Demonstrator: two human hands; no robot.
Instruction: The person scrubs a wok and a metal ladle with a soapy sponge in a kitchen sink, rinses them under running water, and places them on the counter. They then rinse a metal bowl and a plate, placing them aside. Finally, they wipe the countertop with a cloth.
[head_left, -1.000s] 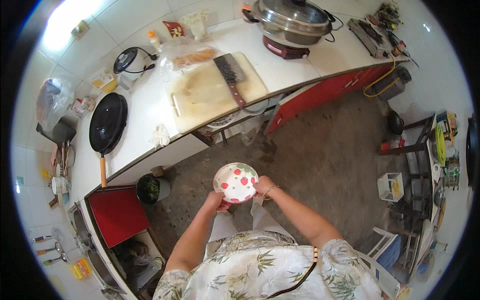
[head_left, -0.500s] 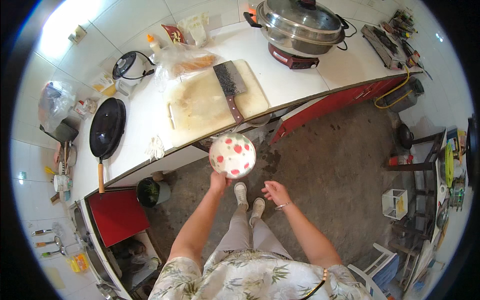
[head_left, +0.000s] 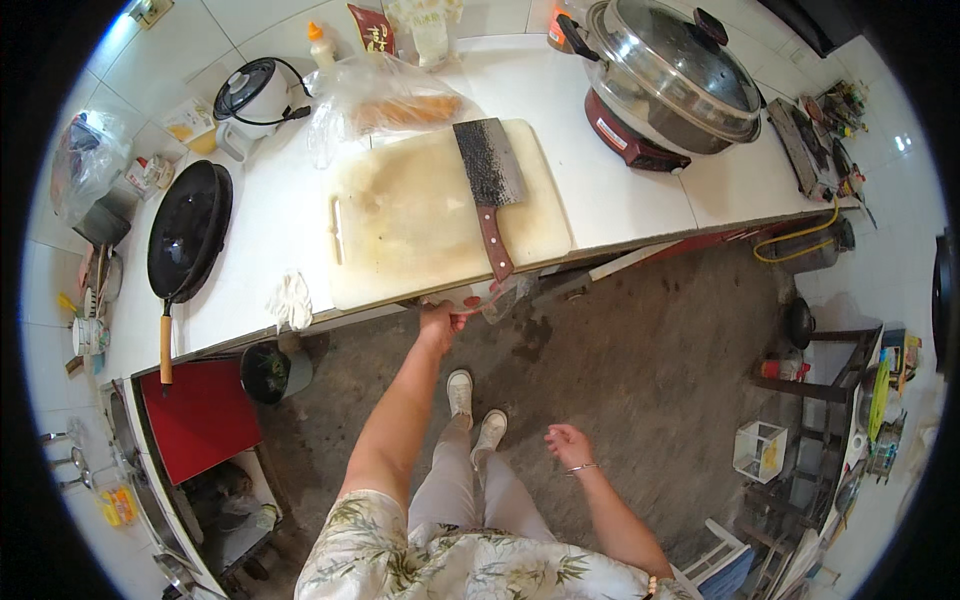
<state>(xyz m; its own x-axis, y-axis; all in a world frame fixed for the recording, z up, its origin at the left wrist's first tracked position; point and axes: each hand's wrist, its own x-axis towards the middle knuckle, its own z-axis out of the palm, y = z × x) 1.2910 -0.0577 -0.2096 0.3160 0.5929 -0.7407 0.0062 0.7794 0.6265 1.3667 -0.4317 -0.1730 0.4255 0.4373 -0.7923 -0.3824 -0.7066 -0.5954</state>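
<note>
My left hand (head_left: 437, 328) is closed on the near rim of a round white plate (head_left: 470, 298) with red strawberry-like spots. Most of the plate is hidden below the counter's front edge, under the overhanging cutting board. My right hand (head_left: 570, 446) hangs free above the floor, fingers loosely bent and apart, with nothing in it. On the pale cutting board (head_left: 400, 215) lies a cleaver (head_left: 487, 170), its brown handle toward me and reaching over the front edge. A clear plastic bag (head_left: 515, 297) shows beside the plate, below the handle.
On the white counter (head_left: 275, 215) are a black wok (head_left: 185, 230), a white glove (head_left: 291, 300), a bagged orange-brown food (head_left: 405, 110) and a large lidded steel pot (head_left: 670, 75). A red cabinet door (head_left: 195, 425) and a bucket (head_left: 285, 372) are lower left. A dark rack (head_left: 825, 400) stands right.
My left hand has moved the plate forward, partly under the counter's edge. My right hand has moved slightly right and lower in the view. The view has shifted; the red door below the counter looks less open.
</note>
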